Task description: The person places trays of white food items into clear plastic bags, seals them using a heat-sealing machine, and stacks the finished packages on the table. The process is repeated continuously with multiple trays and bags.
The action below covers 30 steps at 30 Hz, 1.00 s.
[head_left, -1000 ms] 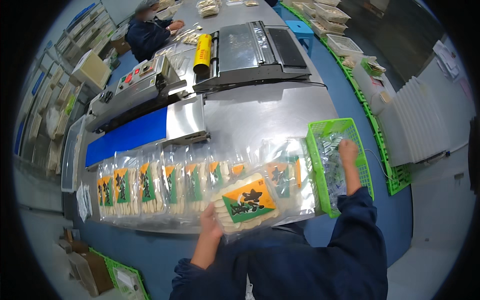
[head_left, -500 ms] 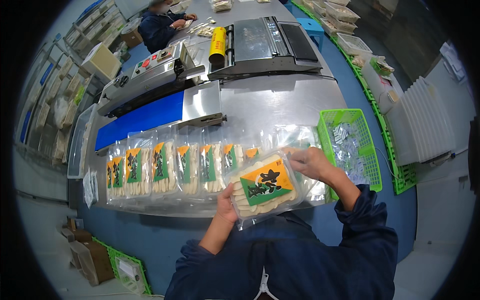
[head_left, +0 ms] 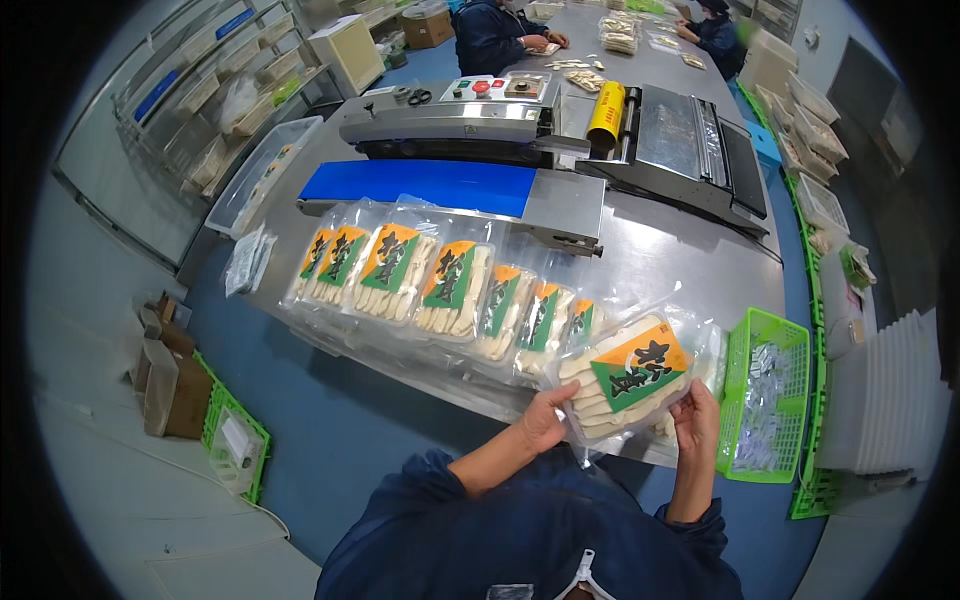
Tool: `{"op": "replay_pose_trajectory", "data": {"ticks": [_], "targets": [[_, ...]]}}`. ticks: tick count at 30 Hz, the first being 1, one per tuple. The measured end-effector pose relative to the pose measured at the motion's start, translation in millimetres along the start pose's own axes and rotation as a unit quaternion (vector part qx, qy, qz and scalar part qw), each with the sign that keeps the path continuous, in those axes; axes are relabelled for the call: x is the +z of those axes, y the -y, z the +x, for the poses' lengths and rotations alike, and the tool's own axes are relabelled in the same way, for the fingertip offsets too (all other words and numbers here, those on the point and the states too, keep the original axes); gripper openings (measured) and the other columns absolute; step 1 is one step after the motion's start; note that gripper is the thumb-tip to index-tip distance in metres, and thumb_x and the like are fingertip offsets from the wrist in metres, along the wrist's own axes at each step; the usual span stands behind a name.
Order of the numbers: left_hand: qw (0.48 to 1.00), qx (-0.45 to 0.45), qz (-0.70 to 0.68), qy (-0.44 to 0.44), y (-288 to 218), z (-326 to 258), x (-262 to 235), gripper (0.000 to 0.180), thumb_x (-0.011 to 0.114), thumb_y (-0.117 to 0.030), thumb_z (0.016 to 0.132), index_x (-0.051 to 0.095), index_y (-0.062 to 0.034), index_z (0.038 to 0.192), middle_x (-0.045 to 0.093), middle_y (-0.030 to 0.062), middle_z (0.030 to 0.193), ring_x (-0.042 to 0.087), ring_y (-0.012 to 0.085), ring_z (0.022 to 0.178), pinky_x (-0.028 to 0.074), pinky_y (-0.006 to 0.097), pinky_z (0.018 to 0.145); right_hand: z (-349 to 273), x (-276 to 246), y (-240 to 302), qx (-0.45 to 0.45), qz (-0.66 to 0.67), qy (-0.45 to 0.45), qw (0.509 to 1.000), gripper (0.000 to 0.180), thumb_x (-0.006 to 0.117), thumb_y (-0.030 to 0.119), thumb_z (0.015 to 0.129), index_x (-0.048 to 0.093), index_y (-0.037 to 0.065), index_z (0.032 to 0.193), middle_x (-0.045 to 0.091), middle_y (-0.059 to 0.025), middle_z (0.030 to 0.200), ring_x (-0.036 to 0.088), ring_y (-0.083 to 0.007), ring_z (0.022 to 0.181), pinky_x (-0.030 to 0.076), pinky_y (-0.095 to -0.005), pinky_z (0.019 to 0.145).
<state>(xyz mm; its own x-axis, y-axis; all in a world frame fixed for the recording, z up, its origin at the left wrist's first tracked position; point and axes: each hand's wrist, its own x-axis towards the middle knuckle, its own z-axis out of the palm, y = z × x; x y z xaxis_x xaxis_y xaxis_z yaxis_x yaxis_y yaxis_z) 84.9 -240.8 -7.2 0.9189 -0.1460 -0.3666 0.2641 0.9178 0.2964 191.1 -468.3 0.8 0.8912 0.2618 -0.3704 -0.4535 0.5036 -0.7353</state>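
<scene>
A clear plastic pouch [head_left: 627, 375] of pale sticks with an orange and green label is held up over the near table edge. My left hand [head_left: 545, 418] grips its lower left corner and my right hand [head_left: 697, 420] grips its lower right corner. Beyond it a row of several like pouches [head_left: 430, 283] lies overlapping on the steel table [head_left: 660, 262]. The green basket [head_left: 768, 405] of small clear sachets stands just right of my right hand.
A sealing machine with a blue belt [head_left: 418, 184] and a yellow roll [head_left: 605, 102] stands at the back of the table. Two other people [head_left: 497, 36] work at the far end. White trays [head_left: 882, 400] are stacked at the right. A green crate [head_left: 236, 442] and cardboard box [head_left: 168, 372] sit on the floor at the left.
My right hand left the green basket and came to the pouch, and both hands now hold it. The view has swung so the pouch row lies further left.
</scene>
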Motion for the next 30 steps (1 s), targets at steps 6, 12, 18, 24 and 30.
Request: {"op": "replay_pose_trajectory", "data": {"ticks": [6, 12, 18, 24, 30], "targets": [[0.928, 0.125, 0.350, -0.016, -50, -57, 13, 0.052, 0.052, -0.017, 0.081, 0.035, -0.0004, 0.127, 0.048, 0.0121, 0.118, 0.046, 0.0209, 0.108, 0.033, 0.034, 0.093, 49, -28, 79, -0.091, -0.153, -0.040, 0.983, 0.010, 0.049, 0.016, 0.085, 0.053, 0.007, 0.081, 0.057, -0.0022, 0.074, 0.056, -0.0109, 0.063, 0.048, -0.0218, 0.057], [0.717, 0.505, 0.472, 0.092, -125, -171, 115, 0.037, 0.049, -0.016, 0.077, 0.051, -0.0062, 0.113, 0.056, 0.0170, 0.101, 0.049, 0.0274, 0.101, 0.034, 0.041, 0.091, 122, -76, 67, 0.002, -0.347, -0.085, 0.934, 0.016, 0.053, 0.016, 0.076, 0.050, 0.011, 0.062, 0.044, 0.0032, 0.051, 0.045, -0.0080, 0.041, 0.033, -0.0210, 0.038], [0.534, 0.647, 0.532, 0.119, -151, -245, 134, 0.027, 0.049, -0.011, 0.078, 0.055, -0.0093, 0.104, 0.057, 0.0163, 0.101, 0.048, 0.0304, 0.103, 0.032, 0.045, 0.092, 144, -38, 11, -0.198, -0.783, -0.230, 0.544, 0.026, 0.058, 0.022, 0.074, 0.057, -0.004, 0.077, 0.059, -0.0193, 0.075, 0.057, -0.0299, 0.065, 0.045, -0.0368, 0.064], [0.569, 0.494, 0.595, -0.278, -203, -203, 7, 0.046, 0.051, -0.019, 0.081, 0.042, -0.0027, 0.123, 0.049, 0.0169, 0.118, 0.042, 0.0299, 0.112, 0.029, 0.036, 0.097, 107, 138, -21, -0.294, -0.575, 0.058, 0.762, 0.020, 0.059, 0.016, 0.074, 0.061, -0.001, 0.085, 0.061, -0.0141, 0.076, 0.059, -0.0203, 0.071, 0.045, -0.0297, 0.065], [0.345, 0.364, 0.770, -0.395, -223, -169, -77, 0.059, 0.047, -0.039, 0.083, 0.033, -0.0072, 0.130, 0.029, 0.0210, 0.133, 0.021, 0.0433, 0.122, 0.013, 0.050, 0.101, 86, 287, -104, -0.143, -0.485, 0.238, 0.829, 0.028, 0.058, 0.015, 0.072, 0.058, -0.005, 0.091, 0.061, -0.0117, 0.072, 0.059, -0.0140, 0.062, 0.047, -0.0264, 0.056]]}}
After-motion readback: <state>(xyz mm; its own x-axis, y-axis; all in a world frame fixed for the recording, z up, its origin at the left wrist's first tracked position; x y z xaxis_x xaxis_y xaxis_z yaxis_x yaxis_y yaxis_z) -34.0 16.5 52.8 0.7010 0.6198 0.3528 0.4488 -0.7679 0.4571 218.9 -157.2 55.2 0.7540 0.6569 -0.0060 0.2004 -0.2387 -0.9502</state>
